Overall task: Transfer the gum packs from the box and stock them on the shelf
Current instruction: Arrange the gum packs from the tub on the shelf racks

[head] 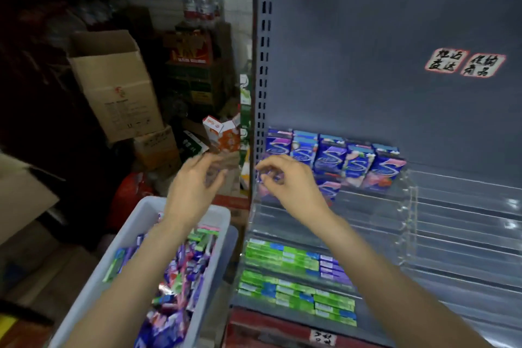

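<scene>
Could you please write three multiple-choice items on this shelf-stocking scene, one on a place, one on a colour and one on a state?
1. Where does the white bin of loose gum packs sit?
A. Left of the shelf
B. On the top tier
C. Behind the cardboard boxes

2. What colour are most packs lying flat on the lowest tiers?
A. Red
B. Green
C. Black

3. How do the blue-purple packs in the top row stand?
A. Flat in a pile
B. Upright, side by side
C. Scattered in the bin

Answers: 1 A, the bin lies under the left hand, beside the shelf upright. 2 B, the green packs fill most of the low rows. 3 B, they stand in a row by the right hand.
</scene>
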The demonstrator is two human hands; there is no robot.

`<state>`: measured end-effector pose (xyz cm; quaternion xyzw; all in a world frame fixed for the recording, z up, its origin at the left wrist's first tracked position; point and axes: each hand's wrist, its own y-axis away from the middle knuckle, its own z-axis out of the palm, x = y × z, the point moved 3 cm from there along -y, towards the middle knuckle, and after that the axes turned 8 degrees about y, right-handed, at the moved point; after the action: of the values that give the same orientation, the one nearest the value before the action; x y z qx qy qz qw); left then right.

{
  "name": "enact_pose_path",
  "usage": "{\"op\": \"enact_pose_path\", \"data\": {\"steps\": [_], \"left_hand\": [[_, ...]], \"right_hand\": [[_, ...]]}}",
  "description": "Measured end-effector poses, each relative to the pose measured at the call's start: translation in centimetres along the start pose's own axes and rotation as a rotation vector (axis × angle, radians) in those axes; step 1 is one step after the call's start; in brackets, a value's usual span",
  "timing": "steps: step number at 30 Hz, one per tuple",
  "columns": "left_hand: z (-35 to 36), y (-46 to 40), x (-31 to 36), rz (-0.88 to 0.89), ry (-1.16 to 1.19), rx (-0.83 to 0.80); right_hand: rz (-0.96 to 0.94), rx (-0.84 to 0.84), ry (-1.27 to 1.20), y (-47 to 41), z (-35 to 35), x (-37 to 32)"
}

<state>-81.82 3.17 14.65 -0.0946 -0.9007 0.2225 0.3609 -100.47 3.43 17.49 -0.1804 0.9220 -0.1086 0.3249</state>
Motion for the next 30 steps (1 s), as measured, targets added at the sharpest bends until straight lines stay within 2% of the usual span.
{"op": "enact_pose_path", "data": {"steps": [4,10,14,16,20,24,30], "left_hand": [[-4.2,3.6,-9.5,-0.191,-0.016,-0.103],[-7.0,7.1,-21.3,-0.337,0.003,-0.281],[-5.5,9.5,-26.8,-0.367,-0.057,-0.54],[-4.7,10.9,-28.8,-0.336,-0.12,-0.659],[-3.5,12.4,-30.6,-0.137,-0.243,-0.856],[-2.6,12.4,-31.3,-0.02,-0.425,-0.928],[-0.6,12.0,-31.2,0.009,-0.568,-0.968]], "right_hand": [[0.001,-0.183,-0.02,-0.5,9.4,-4.4],[0.217,-0.385,0.073,-0.1,23.0,-5.8],[0.366,-0.485,0.098,1.6,29.4,-5.2],[0.42,-0.541,0.112,2.3,31.7,-4.9],[0.409,-0.626,0.128,2.7,35.5,-4.8],[0.405,-0.674,0.181,1.9,38.2,-4.4],[0.541,-0.576,0.21,1.0,38.6,-2.7]]}}
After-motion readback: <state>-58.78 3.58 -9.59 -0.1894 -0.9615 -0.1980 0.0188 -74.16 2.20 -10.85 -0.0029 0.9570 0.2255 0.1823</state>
